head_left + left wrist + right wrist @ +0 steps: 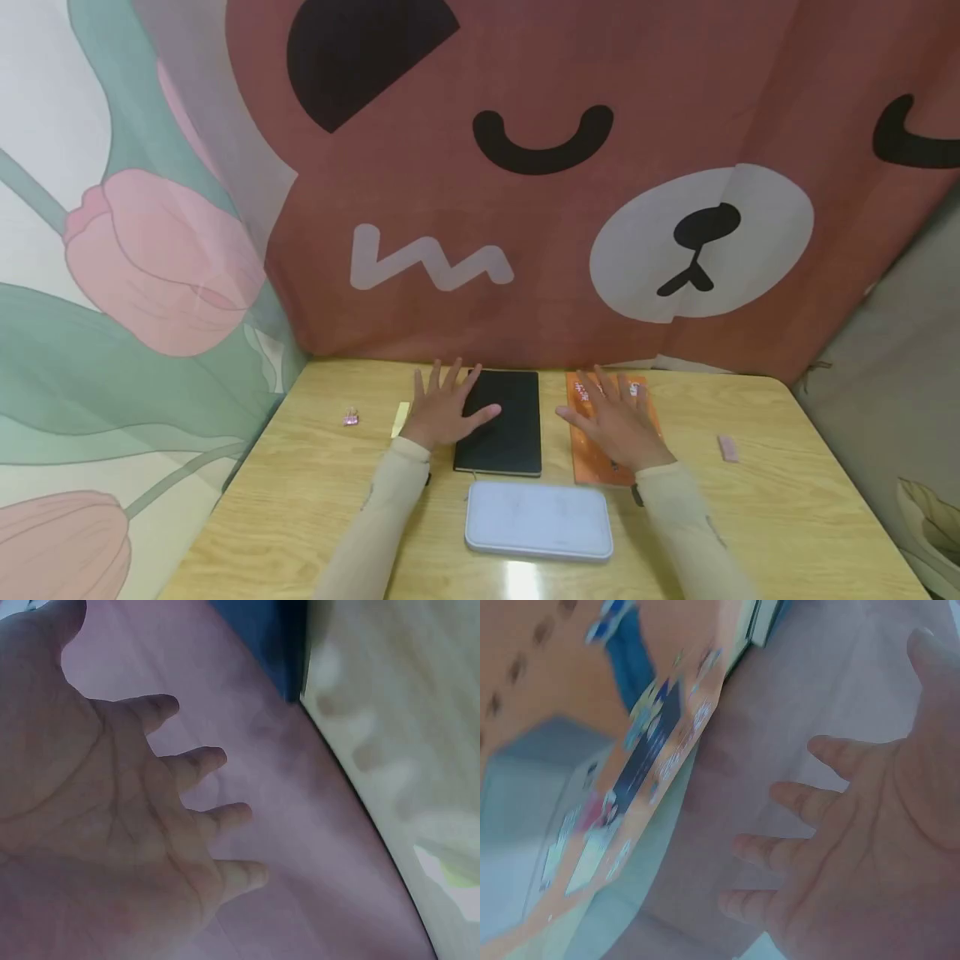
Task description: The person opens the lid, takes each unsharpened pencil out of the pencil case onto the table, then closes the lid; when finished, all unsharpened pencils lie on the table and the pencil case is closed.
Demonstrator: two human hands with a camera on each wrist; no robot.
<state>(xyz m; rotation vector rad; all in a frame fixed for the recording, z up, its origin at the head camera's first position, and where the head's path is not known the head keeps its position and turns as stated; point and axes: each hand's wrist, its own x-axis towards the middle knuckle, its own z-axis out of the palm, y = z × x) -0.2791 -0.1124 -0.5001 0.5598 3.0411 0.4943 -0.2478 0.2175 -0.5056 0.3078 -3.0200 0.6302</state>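
Both hands hang over the table with fingers spread and nothing held. My left hand [440, 410] overlaps the left edge of a black notebook [506, 429] in the head view; its bare palm fills the left of the left wrist view. Over an orange booklet [588, 454] with white lettering is my right hand [621, 423], thumb pointing toward the notebook. The right wrist view shows that palm with straight fingers beside the booklet's printed cover [525, 697]. A pale, rounded flat case [538, 521] lies in front, between the two forearms.
A small pink binder clip [351, 417] lies at the left, and a yellow sticky-note strip [401, 419] is beside the left hand. A pink eraser-like block [727, 448] sits to the right. Behind the wooden table [300, 500] hangs a reddish-brown bear-print curtain [450, 325].
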